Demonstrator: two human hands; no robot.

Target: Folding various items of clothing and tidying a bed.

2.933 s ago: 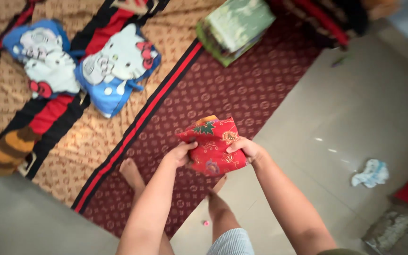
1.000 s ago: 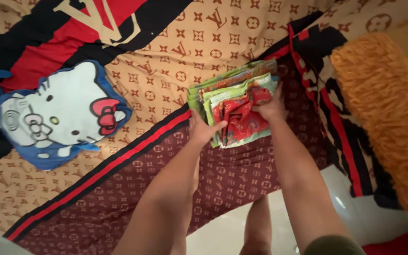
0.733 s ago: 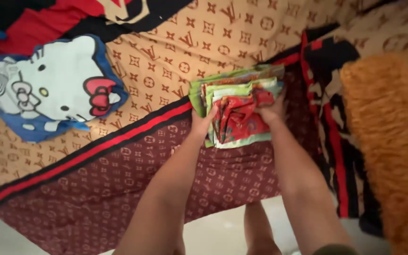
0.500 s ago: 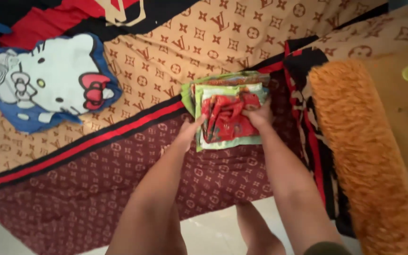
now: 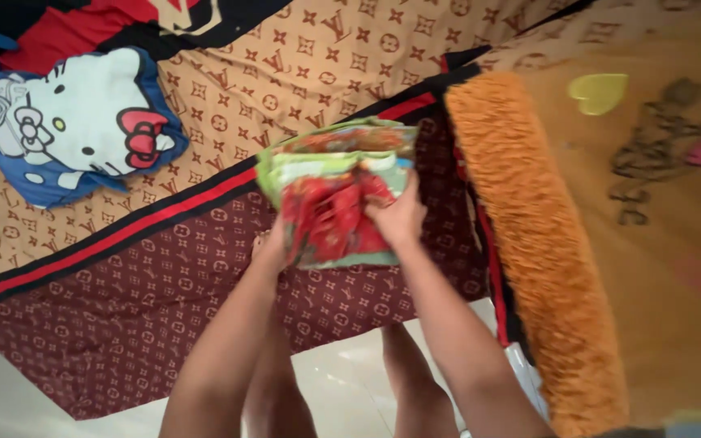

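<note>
Both hands grip a stack of folded cloths [image 5: 330, 174] on the bed [image 5: 164, 268]: left hand [image 5: 269, 247] under its edge, right hand [image 5: 395, 219] pinning the red cloth [image 5: 326, 219]; uneven lift could topple the layers.

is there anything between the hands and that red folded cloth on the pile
Nothing visible. The right hand lies on the red cloth atop the pile of folded cloths, and the left hand is at the pile's left edge, partly hidden under it. The pile is lifted off the patterned bedspread.
</note>
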